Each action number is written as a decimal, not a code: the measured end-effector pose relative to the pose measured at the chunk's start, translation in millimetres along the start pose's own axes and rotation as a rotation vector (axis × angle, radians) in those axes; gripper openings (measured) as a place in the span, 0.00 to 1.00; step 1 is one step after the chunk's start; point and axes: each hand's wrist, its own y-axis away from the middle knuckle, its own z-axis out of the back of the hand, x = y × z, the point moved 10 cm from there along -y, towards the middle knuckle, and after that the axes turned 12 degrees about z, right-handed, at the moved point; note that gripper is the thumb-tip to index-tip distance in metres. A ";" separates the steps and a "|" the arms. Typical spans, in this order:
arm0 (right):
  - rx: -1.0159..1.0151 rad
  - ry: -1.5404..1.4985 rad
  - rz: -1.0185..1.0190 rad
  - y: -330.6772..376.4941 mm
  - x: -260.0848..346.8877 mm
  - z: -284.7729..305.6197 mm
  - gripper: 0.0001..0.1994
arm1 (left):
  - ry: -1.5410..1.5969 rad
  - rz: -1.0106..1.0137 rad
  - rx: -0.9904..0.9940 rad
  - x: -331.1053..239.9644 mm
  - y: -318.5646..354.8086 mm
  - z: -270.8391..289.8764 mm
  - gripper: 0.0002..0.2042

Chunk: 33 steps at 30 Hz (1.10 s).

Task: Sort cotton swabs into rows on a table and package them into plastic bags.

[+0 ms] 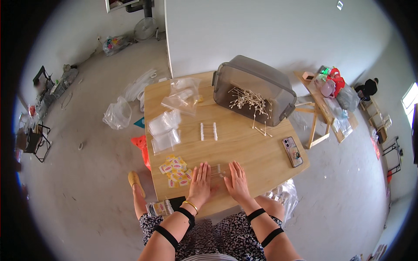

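My left hand (200, 186) and my right hand (237, 182) lie on the wooden table (250, 148) near its front edge, fingers stretched out and pointing away from me. Between them is a small batch of cotton swabs (215, 171), side by side; whether a clear bag covers it I cannot tell. Farther off, a neat row of cotton swabs (208, 131) lies alone. Small yellow and white cards (176, 172) are heaped left of my left hand, with flat clear bags (165, 132) beyond them. A grey plastic bin (257, 69), tipped on its side, holds loose swabs (250, 101), some spilling onto the table.
A phone (292, 152) lies near the table's right edge. By my lap at the left is a filled clear packet of swabs (162, 208). More clear bags (185, 93) lie at the far left corner. A side table (333, 115) with bags stands to the right.
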 end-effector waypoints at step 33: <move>0.121 -0.020 0.000 17.4 13.3 -15.7 0.31 | 0.147 0.019 -0.043 20.6 16.8 18.0 0.41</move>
